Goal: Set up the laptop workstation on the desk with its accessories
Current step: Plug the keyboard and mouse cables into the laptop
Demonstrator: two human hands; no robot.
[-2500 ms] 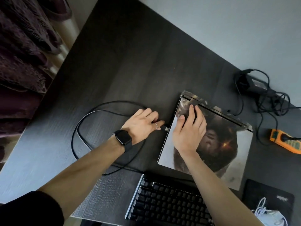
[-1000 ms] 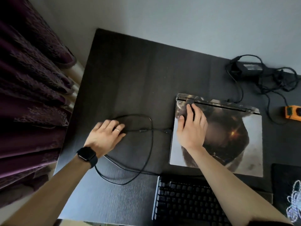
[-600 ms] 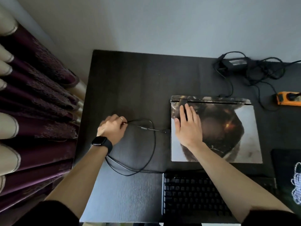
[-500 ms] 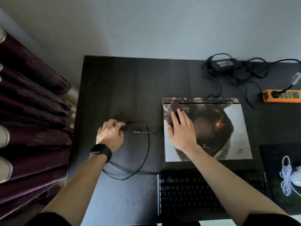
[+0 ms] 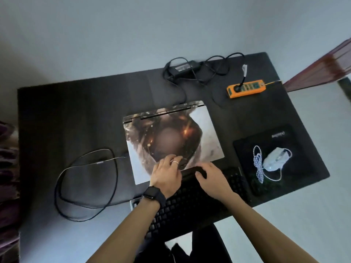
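The laptop (image 5: 171, 141) lies shut mid-tabletop (image 5: 76, 118), its cable (image 5: 85, 183) already plugged into its left side, while my left hand (image 5: 167, 175) and right hand (image 5: 212, 177) rest at its front edge, fingers (image 5: 171, 160) loosely apart, gripping nothing; lid unopened, mouse (image 5: 275, 158) cord bundled on the mousepad (image 5: 303, 149), keyboard (image 5: 190, 204) just beside.

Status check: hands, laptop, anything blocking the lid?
Both hands at laptop front edge, gripping nothing. Lid shut. Keyboard tight against front.
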